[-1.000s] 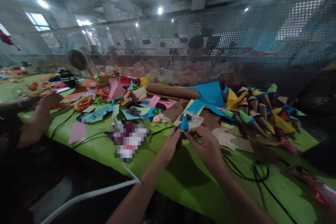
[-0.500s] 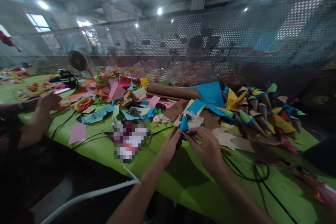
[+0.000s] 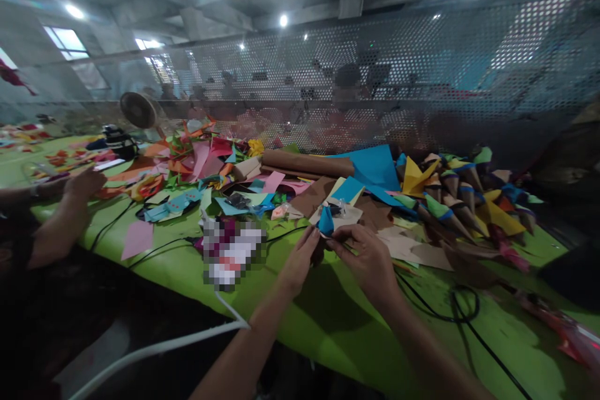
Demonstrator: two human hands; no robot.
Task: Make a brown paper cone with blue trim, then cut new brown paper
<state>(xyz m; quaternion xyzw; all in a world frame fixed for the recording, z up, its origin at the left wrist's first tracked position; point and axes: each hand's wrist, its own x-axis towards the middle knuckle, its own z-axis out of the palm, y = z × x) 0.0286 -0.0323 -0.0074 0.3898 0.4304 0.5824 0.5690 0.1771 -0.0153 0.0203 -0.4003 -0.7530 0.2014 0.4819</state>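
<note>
A small blue teardrop-shaped paper piece (image 3: 326, 220) stands up between my fingertips, a little above the table's front half. My left hand (image 3: 302, 256) pinches its lower left side, fingers pressed together. On the other side my right hand (image 3: 363, 255) is closed, with thumb and forefinger at the bottom edge of the same piece. The underside of the blue piece is hidden by my fingers. Behind it lies a beige paper sheet (image 3: 350, 215) with a small clear plastic bag on it.
Cut coloured paper litters the green table (image 3: 187, 269). A brown paper roll (image 3: 307, 164) lies at the back, and several brown paper cones (image 3: 452, 219) at right. Black cable (image 3: 469, 320) loops right; a white tube (image 3: 164, 345) crosses lower left. Another person's hand (image 3: 84, 184) works far left.
The blue paper piece has turned slightly, its tip now further left. Both my hands keep nearly the same place and grip.
</note>
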